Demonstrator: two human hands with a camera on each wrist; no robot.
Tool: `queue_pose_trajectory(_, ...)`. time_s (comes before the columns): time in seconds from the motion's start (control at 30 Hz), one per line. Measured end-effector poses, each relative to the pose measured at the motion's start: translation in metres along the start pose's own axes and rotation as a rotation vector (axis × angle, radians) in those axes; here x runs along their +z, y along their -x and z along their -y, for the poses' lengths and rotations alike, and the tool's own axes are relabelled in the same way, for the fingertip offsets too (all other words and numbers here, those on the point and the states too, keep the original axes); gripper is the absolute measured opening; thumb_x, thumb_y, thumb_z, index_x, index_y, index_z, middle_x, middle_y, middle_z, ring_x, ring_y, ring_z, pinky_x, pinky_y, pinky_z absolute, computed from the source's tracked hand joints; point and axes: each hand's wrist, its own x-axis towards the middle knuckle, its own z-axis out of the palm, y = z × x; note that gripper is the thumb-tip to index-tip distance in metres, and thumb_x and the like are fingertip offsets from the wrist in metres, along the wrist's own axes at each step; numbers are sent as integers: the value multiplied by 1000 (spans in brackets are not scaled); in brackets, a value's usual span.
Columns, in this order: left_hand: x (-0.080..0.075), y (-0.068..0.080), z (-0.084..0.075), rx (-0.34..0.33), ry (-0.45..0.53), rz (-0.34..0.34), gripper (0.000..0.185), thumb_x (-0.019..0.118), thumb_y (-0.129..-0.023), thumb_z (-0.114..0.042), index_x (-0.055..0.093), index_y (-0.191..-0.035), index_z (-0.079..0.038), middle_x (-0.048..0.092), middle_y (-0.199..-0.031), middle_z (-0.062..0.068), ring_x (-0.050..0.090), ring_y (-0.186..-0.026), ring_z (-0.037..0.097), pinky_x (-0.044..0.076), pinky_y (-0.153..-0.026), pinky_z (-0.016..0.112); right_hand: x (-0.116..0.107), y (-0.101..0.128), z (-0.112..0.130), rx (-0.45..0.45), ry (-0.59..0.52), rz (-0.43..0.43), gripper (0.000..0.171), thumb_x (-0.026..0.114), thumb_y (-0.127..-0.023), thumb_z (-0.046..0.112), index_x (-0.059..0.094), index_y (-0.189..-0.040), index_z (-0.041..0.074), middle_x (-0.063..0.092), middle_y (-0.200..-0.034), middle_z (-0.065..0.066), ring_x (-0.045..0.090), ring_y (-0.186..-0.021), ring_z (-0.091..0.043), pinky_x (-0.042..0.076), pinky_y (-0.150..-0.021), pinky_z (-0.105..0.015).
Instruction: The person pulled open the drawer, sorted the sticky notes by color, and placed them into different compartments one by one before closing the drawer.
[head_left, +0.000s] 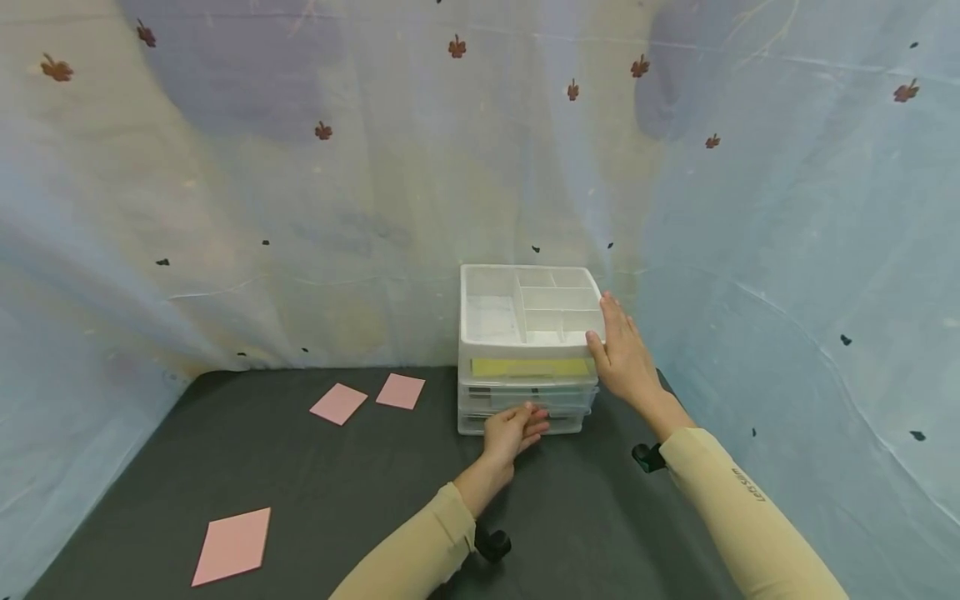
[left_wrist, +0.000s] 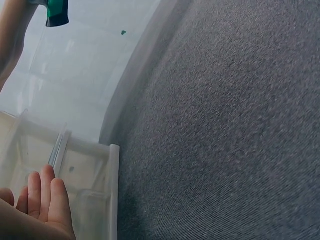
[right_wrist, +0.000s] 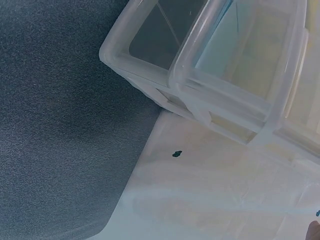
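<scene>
A white organizer [head_left: 489,335] with clear drawers stands against the cloth wall, its top tray divided into compartments. Something yellow [head_left: 528,367] shows in the upper drawer. In the right wrist view, a clear drawer [right_wrist: 225,92] juts out beyond the one beside it. My left hand [head_left: 508,433] is at the front of the lower drawers, fingers extended; the left wrist view shows the fingertips right at a drawer's edge. My right hand [head_left: 624,358] rests against the organizer's upper right side with its fingers straight and its thumb at the front corner.
Two pink square sheets [head_left: 339,404] lie left of the organizer on the dark table [head_left: 360,500]. Another pink sheet [head_left: 232,546] is near the front left. Patterned cloth [head_left: 375,167] hangs behind the table and along both sides.
</scene>
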Motion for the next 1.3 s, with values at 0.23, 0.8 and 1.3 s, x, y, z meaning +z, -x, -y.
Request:
queue_pose_trajectory(0.23, -2, -9, -1, -5, 25, -17, 38, 57, -109, -24, 67, -126, 8, 74, -120, 20, 74, -107, 31, 54, -101, 48, 0, 0, 0, -4, -7, -2, 68, 37, -113, 37, 16, -164, -2, 14, -173, -19, 13, -159, -38, 11, -127, -58)
queue_pose_trajectory(0.8, 0, -13, -3, -3, 5, -16, 42, 58, -109, -28, 67, -128, 8, 73, -122, 21, 74, -108, 31, 57, -97, 45, 2, -1, -2, 1, -13, 1, 67, 38, -113, 35, 15, -165, -1, 13, -173, -18, 13, -159, -37, 12, -126, -59)
queue_pose_trajectory(1.3, 2, 0, 15, -44, 21, -27, 42, 58, -108, -24, 59, -134, 10, 70, -125, 21, 73, -103, 24, 60, -89, 40, 1, -1, -2, -1, -5, 1, 68, 38, -113, 36, 15, -164, -3, 14, -172, -20, 14, -158, -39, 13, -126, -59)
